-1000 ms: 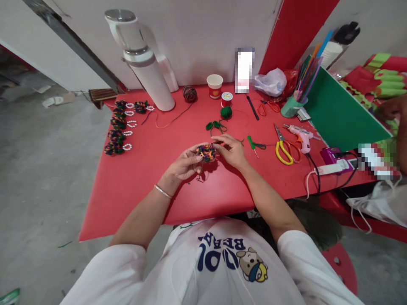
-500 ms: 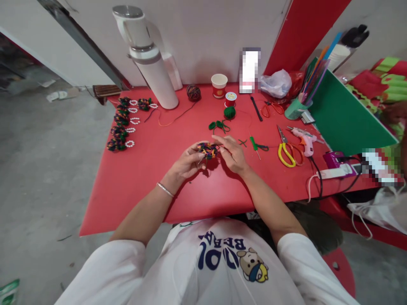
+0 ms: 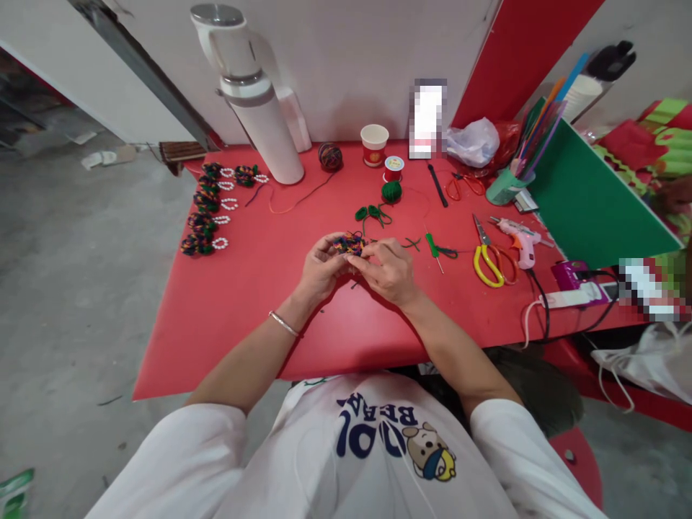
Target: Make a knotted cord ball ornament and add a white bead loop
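Multicoloured yarn piece (image 3: 349,246) up over the red tabletop (image 3: 346,331); left hand (image 3: 322,267) closed on its left edge, right hand (image 3: 391,270) pinched nearly shut at its right side; looks like close fingertip shaping of the piece; next move seems to call for a steady left hold, light right adjustment

1 head view, forward and down
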Demonstrator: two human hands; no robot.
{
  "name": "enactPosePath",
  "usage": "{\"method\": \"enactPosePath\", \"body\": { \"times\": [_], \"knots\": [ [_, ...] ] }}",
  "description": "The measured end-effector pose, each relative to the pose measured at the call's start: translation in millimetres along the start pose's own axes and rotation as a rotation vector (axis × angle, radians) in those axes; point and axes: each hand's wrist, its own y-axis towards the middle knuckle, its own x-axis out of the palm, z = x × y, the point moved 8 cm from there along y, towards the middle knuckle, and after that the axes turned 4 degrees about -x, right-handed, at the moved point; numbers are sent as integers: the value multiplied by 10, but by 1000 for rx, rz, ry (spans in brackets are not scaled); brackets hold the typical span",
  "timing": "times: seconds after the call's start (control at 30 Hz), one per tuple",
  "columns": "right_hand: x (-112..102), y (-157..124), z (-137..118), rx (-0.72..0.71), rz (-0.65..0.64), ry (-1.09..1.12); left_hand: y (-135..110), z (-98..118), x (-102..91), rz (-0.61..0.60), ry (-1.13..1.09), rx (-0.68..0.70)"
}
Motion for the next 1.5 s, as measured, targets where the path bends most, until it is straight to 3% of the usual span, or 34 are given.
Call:
{"method": "enactPosePath", "body": {
  "times": [0.3,0.63,0.87,1.2,1.37,1.5],
  "knots": [
    [87,-72,-180,-142,-50,43,24,42,-25,63,-24,93],
    [108,-87,-248,-172,-88,195,21,-13,-46,7,-90,31],
    [100,-66,-234,-188,-117,182,11,-112,-24,-64,-81,-187],
    [91,-84,-379,-391,-89,125,19,16,-138,-34,-35,-206],
    [65,-94,-391,-405,-69,150,46,49,-158,-36,-51,-210],
    [90,-102,-417,-416,-82,143,74,100,-224,43,-48,-179]
  ]
}}
